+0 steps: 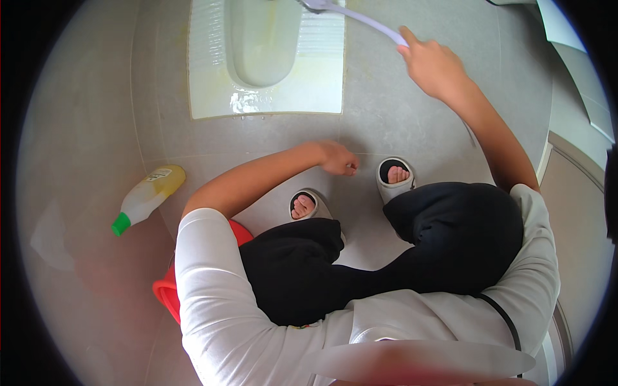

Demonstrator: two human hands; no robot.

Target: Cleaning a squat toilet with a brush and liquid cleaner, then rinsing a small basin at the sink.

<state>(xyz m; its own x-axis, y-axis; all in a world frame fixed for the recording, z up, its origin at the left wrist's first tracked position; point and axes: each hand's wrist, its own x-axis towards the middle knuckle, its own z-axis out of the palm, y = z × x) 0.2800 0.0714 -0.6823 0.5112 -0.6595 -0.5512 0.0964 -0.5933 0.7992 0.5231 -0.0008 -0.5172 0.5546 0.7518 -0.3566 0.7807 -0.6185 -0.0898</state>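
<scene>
My right hand (pixel 432 65) grips the end of a pale purple brush handle (pixel 364 20). The brush's head lies over the right ribbed footrest of a white ceramic squat toilet (pixel 265 102), partly cut off by the top edge of the view. Water glistens on the toilet's near rim, and yellowish stains show on it. My left hand (pixel 339 158) is held above the floor between the toilet and my feet, fingers curled, with nothing seen in it.
A bottle of yellow liquid with a green cap (pixel 148 199) stands at the left by the wall. A red plastic bucket (pixel 166 294) is partly hidden behind my left arm. My slippers (pixel 393 178) rest on grey floor tiles. A door frame (pixel 545 154) is at the right.
</scene>
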